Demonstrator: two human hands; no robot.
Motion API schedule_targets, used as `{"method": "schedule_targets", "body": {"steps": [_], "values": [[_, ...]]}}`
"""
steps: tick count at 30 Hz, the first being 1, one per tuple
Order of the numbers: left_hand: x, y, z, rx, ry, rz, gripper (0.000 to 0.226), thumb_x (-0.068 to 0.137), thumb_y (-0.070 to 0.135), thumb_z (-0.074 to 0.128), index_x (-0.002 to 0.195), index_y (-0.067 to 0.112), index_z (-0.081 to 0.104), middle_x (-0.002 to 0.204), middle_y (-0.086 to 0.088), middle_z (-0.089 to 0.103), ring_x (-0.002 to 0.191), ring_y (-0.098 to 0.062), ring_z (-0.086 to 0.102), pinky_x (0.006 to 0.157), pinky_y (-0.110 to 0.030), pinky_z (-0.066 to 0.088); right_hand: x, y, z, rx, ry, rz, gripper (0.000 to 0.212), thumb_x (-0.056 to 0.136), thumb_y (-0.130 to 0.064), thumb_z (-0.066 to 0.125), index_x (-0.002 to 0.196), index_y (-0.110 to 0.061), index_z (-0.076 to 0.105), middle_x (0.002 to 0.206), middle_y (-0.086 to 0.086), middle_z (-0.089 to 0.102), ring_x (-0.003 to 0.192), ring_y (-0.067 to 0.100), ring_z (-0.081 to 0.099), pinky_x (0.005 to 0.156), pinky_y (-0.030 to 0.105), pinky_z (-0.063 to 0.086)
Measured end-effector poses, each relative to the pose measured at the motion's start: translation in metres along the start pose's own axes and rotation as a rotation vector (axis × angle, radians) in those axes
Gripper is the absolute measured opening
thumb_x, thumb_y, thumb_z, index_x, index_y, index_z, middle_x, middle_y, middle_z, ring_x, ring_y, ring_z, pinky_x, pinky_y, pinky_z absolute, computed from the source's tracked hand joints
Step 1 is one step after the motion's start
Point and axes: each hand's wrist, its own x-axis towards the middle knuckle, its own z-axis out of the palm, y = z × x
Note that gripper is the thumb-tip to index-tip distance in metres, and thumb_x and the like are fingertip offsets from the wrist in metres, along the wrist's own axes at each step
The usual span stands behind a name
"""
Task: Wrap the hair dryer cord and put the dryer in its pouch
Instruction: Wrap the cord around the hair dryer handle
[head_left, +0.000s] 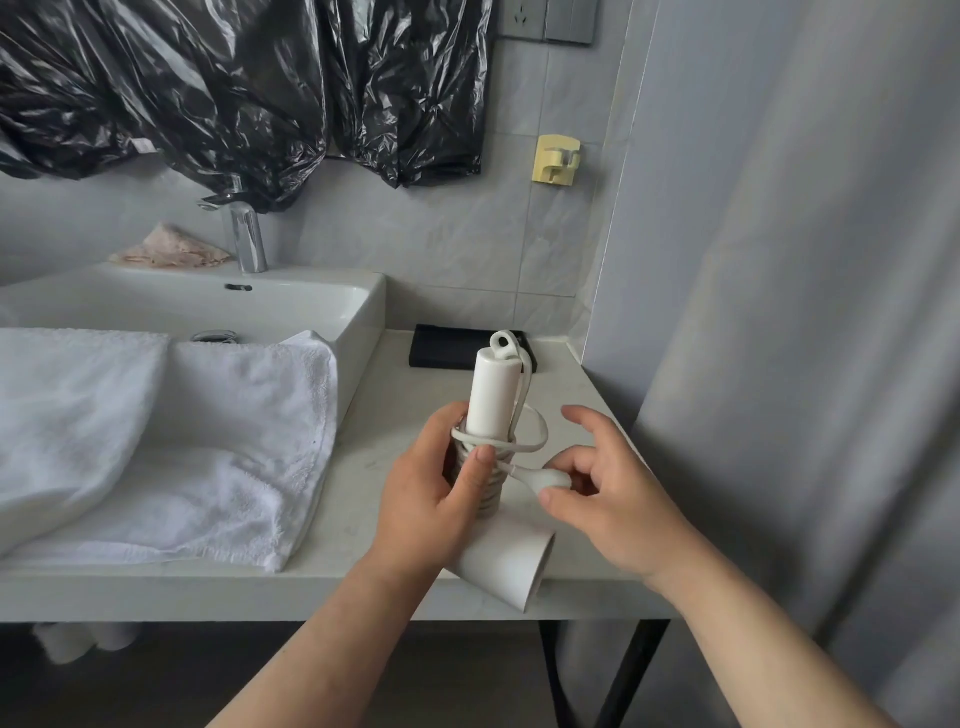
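A white hair dryer (493, 395) is in the middle of the frame, a bit low. Its handle points up and its wide barrel points down toward the bottom right, over the front edge of the counter (374, 566). The white cord (488, 467) is wound many times around the lower part of the handle. One loose loop sticks out to the right.

The left hand (441, 499) is closed around the wound cord and the handle. Its thumb presses on the coils. The right hand (608, 493) is just to the right. Its thumb and one finger pinch the plug (548, 479) at the end of the cord, and the other fingers are spread open.

A flat black thing (447, 347) lies on the counter behind the dryer, near the wall. I cannot tell if it is the pouch.

A white towel (171, 441) lies on the left, hanging over the sink (311, 306). A shiny tap (247, 236) stands at the back of the sink. Black plastic bags (234, 88) hang in the upper left. A small yellow hook (555, 159) is stuck on the tiled wall.
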Motion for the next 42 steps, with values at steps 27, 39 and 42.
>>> {"method": "schedule_targets", "body": {"steps": [27, 39, 42], "values": [[0.002, 0.001, 0.001, -0.098, -0.049, 0.012, 0.041, 0.099, 0.039, 0.041, 0.128, 0.021, 0.062, 0.108, 0.001, 0.073, 0.100, -0.024, 0.068, 0.083, -0.047, 0.053, 0.002, -0.016, 0.018, -0.311, -0.006, -0.196, 0.017, 0.076, -0.046, 0.066, 0.081, -0.030, 0.063, 0.089, -0.015, 0.062, 0.091, 0.002, 0.058, 0.082, 0.026, 0.051], [0.009, -0.005, -0.005, -0.241, -0.079, -0.129, 0.062, 0.090, 0.053, 0.047, 0.144, 0.021, 0.049, 0.121, -0.002, 0.070, 0.117, -0.021, 0.063, 0.103, -0.045, 0.046, 0.000, -0.006, 0.034, -0.480, 0.122, -0.341, 0.019, 0.087, -0.026, 0.068, 0.072, -0.024, 0.055, 0.086, -0.010, 0.051, 0.073, 0.013, 0.054, 0.066, 0.032, 0.049], [0.021, 0.001, -0.005, -0.245, -0.124, -0.099, 0.057, 0.092, 0.049, 0.045, 0.135, 0.013, 0.056, 0.118, -0.002, 0.070, 0.112, -0.019, 0.064, 0.098, -0.040, 0.049, 0.000, -0.008, 0.032, -0.500, 0.077, -0.326, 0.028, 0.089, -0.025, 0.065, 0.073, -0.034, 0.043, 0.088, -0.015, 0.046, 0.075, 0.011, 0.053, 0.066, 0.026, 0.047]]}}
